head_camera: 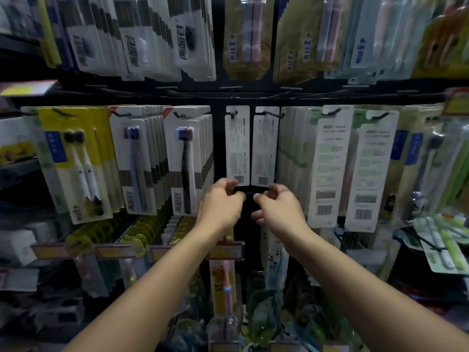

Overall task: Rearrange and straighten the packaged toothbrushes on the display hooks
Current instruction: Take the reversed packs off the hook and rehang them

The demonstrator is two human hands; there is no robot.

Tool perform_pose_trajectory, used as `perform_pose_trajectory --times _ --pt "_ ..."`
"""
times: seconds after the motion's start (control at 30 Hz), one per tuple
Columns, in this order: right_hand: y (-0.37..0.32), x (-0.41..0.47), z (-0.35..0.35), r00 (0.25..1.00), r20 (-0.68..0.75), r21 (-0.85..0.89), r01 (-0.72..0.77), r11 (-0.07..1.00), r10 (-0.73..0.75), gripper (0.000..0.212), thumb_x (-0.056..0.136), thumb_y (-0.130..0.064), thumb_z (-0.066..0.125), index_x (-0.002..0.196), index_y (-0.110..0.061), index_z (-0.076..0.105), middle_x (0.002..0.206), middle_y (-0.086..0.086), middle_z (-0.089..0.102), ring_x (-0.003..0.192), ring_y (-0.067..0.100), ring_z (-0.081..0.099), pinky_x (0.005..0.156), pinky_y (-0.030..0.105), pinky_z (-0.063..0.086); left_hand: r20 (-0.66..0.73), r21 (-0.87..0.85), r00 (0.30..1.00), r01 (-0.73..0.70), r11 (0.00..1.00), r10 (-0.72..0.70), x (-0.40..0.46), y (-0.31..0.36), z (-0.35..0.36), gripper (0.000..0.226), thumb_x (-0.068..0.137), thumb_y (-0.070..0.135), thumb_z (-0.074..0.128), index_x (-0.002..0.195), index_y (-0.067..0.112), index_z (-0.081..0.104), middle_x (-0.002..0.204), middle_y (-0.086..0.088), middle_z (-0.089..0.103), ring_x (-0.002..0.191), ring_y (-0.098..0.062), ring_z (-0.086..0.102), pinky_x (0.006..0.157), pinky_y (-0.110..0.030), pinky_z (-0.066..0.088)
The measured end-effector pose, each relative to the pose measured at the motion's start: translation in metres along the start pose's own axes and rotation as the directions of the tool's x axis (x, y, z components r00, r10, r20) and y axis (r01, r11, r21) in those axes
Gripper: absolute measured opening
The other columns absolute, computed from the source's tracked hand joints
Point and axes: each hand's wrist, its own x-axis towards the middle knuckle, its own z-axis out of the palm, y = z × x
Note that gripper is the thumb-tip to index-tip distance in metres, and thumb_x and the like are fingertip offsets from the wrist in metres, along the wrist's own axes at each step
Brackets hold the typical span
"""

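Observation:
Two narrow white toothbrush packs hang side by side in the middle row, backs and barcodes facing me: the left pack and the right pack, each on its own black hook. My left hand pinches the bottom edge of the left pack. My right hand pinches the bottom edge of the right pack. Both packs hang nearly straight, with a thin dark gap between them. My fingers hide their lowest corners.
Thick stacks of white packs and a yellow pack hang to the left, with green-and-white packs to the right. Another full row hangs above. Below my wrists are price tags and a children's pack.

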Motion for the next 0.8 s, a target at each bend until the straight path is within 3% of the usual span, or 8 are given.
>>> perform_pose_trajectory --times 0.1,0.17,0.27,0.37,0.47,0.63,0.7,0.8 --pt "-0.005 0.031 0.017 0.995 -0.04 0.056 -0.086 0.995 0.088 0.06 0.098 -0.035 0.062 0.152 -0.025 0.039 0.122 0.003 0.065 0.084 0.025 0.076 0.083 0.048 0.064 -0.017 -0.037 0.995 0.097 0.995 -0.097 0.031 -0.005 0.015 0.045 0.098 0.029 0.065 0.142 0.032 0.057 0.137 0.003 0.063 0.117 -0.021 0.062 0.1 -0.043 0.056" --pt "-0.005 0.053 0.027 0.989 -0.083 0.062 -0.115 0.991 0.12 0.051 0.091 -0.041 0.058 0.139 -0.026 0.047 0.115 0.009 0.069 0.085 0.029 0.075 0.079 0.05 0.065 -0.016 -0.013 0.992 0.122 0.992 -0.123 0.051 -0.008 0.024 0.05 0.095 0.029 0.065 0.144 0.029 0.055 0.139 -0.002 0.062 0.118 -0.026 0.064 0.098 -0.047 0.058" --pt "-0.005 0.08 0.037 0.982 -0.127 0.08 -0.127 0.989 0.137 0.044 0.091 -0.038 0.056 0.132 -0.022 0.05 0.123 0.009 0.067 0.096 0.032 0.073 0.083 0.051 0.064 0.038 -0.087 0.989 0.144 0.986 -0.141 0.075 -0.011 0.035 0.057 0.095 0.025 0.062 0.151 0.023 0.048 0.132 -0.002 0.06 0.117 -0.029 0.064 0.099 -0.049 0.057" --pt "-0.01 0.099 0.04 0.969 -0.208 0.061 -0.121 0.991 0.131 0.041 0.098 -0.028 0.056 0.136 -0.014 0.053 0.128 0.008 0.064 0.109 0.032 0.067 0.089 0.038 0.057 0.044 -0.218 0.966 0.256 0.942 -0.253 0.098 -0.01 0.043 0.06 0.095 0.024 0.062 0.152 0.025 0.042 0.118 0.001 0.059 0.108 -0.027 0.065 0.094 -0.047 0.06" --pt "-0.007 0.119 0.044 0.953 -0.282 0.019 -0.11 0.994 0.111 0.046 0.1 -0.024 0.056 0.143 -0.008 0.051 0.137 0.011 0.06 0.122 0.031 0.059 0.088 0.029 0.042 0.039 -0.284 0.957 0.286 0.915 -0.287 0.118 -0.014 0.054 0.077 0.076 0.036 0.058 0.15 0.026 0.038 0.134 -0.005 0.055 0.114 -0.031 0.062 0.097 -0.05 0.058" --pt "-0.003 0.136 0.057 0.935 -0.318 -0.048 -0.181 0.982 0.156 0.073 0.094 -0.021 0.063 0.157 -0.001 0.032 0.16 0.018 0.04 0.146 0.037 0.041 0.118 0.041 0.037 -0.076 -0.214 0.949 0.283 0.935 -0.305 0.142 -0.018 0.064 0.067 0.095 0.022 0.061 0.156 0.022 0.033 0.146 -0.01 0.047 0.129 -0.037 0.054 0.105 -0.052 0.053" --pt "-0.001 0.141 0.06 0.929 -0.328 -0.061 -0.2 0.978 0.17 0.078 0.094 -0.023 0.065 0.158 0.0 0.028 0.162 0.019 0.035 0.147 0.038 0.039 0.119 0.046 0.036 -0.099 -0.182 0.945 0.29 0.939 -0.311 0.15 -0.023 0.067 0.07 0.098 0.021 0.06 0.159 0.019 0.028 0.15 -0.012 0.044 0.134 -0.037 0.051 0.109 -0.052 0.05" --pt "0.002 0.147 0.063 0.924 -0.344 -0.081 -0.205 0.975 0.165 0.078 0.095 -0.024 0.064 0.159 0.0 0.026 0.161 0.018 0.036 0.145 0.038 0.041 0.117 0.045 0.038 -0.08 -0.188 0.953 0.275 0.943 -0.293 0.155 -0.029 0.071 0.06 0.096 0.023 0.062 0.15 0.019 0.037 0.141 -0.012 0.05 0.127 -0.037 0.056 0.104 -0.05 0.054"
